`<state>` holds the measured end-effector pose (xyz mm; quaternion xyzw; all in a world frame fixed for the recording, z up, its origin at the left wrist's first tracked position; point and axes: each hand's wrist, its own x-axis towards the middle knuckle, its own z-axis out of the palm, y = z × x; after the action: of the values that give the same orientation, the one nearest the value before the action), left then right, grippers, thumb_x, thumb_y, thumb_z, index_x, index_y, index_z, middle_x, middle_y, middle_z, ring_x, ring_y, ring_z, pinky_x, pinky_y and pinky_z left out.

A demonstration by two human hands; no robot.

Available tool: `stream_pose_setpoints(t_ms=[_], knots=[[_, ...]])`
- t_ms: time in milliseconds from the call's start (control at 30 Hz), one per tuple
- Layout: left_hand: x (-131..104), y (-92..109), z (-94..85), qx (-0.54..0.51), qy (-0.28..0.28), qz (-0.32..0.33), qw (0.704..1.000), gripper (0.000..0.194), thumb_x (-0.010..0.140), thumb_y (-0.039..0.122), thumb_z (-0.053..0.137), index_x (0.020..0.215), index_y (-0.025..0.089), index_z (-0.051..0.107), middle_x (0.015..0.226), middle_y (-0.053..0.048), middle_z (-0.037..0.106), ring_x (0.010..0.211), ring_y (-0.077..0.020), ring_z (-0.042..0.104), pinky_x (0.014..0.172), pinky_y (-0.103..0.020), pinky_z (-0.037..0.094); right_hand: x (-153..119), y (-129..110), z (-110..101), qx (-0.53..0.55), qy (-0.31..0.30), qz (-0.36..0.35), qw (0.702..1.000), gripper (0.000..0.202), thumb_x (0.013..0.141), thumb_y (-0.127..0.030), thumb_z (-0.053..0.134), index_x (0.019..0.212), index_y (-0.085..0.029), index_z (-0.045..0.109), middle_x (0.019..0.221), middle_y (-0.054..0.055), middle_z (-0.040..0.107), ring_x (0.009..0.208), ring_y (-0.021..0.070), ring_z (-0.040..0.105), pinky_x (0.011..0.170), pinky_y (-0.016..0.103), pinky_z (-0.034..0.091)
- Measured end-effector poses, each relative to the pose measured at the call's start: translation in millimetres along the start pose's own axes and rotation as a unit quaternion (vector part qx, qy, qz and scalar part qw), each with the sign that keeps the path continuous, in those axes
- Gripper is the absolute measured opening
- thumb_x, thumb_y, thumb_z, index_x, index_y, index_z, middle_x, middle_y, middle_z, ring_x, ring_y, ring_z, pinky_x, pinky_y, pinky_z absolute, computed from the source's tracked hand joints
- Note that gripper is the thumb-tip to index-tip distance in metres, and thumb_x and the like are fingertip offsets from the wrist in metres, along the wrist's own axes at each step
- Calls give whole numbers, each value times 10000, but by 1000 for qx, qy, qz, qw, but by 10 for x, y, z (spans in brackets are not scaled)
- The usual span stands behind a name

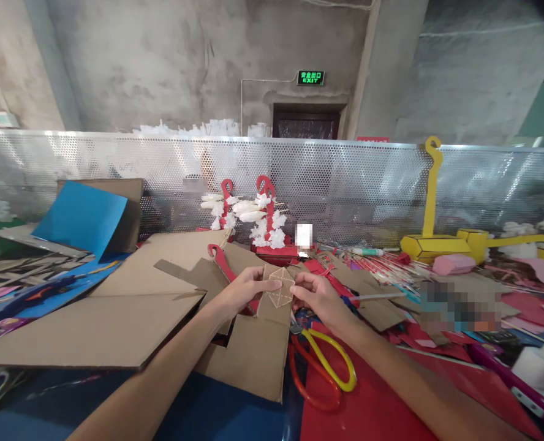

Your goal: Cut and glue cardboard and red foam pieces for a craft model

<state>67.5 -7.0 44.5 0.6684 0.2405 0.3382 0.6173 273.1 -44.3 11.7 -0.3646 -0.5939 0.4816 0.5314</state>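
Held up in both hands is a small cardboard piece (280, 290) with a light-coloured hexagon outline and crossing lines on it. My left hand (250, 286) pinches its left side, thumb lying on the front. At its right edge, my right hand (311, 291) has thumb and fingers closed on it. Just below them lies a larger cut cardboard sheet (258, 352). Scissors (324, 364) with one yellow and one red handle rest under my right forearm, on red sheet material (368, 398).
Large cardboard (102, 327) and a blue sheet (83, 214) lie left. Red hooked shapes with white flowers (268, 214) stand ahead, before a perforated metal screen (345, 184). A yellow hooked piece (432, 196), scraps and a white bottle (541, 366) are right.
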Motion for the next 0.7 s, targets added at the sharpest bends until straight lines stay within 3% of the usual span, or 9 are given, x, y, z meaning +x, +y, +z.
stream_pose_setpoints(t_ms=[100,167,300,400,500,633,700], knots=[[12,29,-47,-12,49,-9,999,312,743,366,868,950,150,778,832,-61,771,682,-164,705,677,-257,552,8,-62,-77,-68,-10,-15,998,241,848,-441,684,889,-215,614,776,8,680,654,166,648,611,281,510],[33,37,-92,-17,92,-1,996,289,726,349,876,903,146,769,803,-57,771,640,-150,694,623,-234,534,11,-87,-135,-202,-9,-48,978,177,885,-385,654,897,-213,616,834,25,705,723,178,672,645,279,496],[81,-12,-169,-31,131,-6,991,293,674,322,897,848,138,751,784,-64,776,639,-163,707,617,-245,549,29,-28,-152,-486,-20,-59,872,61,858,-237,690,882,-204,644,834,34,754,800,194,712,694,267,445],[95,-80,-213,-26,119,-17,992,314,675,323,893,889,137,759,786,-69,778,663,-179,723,645,-264,566,76,20,-87,-597,-61,-37,799,124,876,-251,678,991,-206,680,909,57,781,895,217,734,712,264,440],[99,-149,-263,-8,113,-28,993,329,696,356,879,916,142,761,758,-68,772,608,-176,706,561,-247,520,172,10,-30,-667,-104,-12,738,141,882,-246,652,1004,-204,709,971,91,783,966,259,735,735,286,455],[105,-207,-308,-1,115,-22,993,346,701,393,874,904,139,757,758,-76,773,581,-182,693,555,-262,506,383,21,39,-681,-139,28,718,143,829,-168,708,969,-168,738,987,123,772,983,290,730,786,321,505],[101,-202,-303,-1,118,-4,993,351,695,398,880,890,134,755,763,-76,774,598,-183,697,578,-263,513,497,61,95,-683,-148,52,713,171,870,-212,737,1025,-139,729,1032,122,751,974,271,718,826,358,546]])
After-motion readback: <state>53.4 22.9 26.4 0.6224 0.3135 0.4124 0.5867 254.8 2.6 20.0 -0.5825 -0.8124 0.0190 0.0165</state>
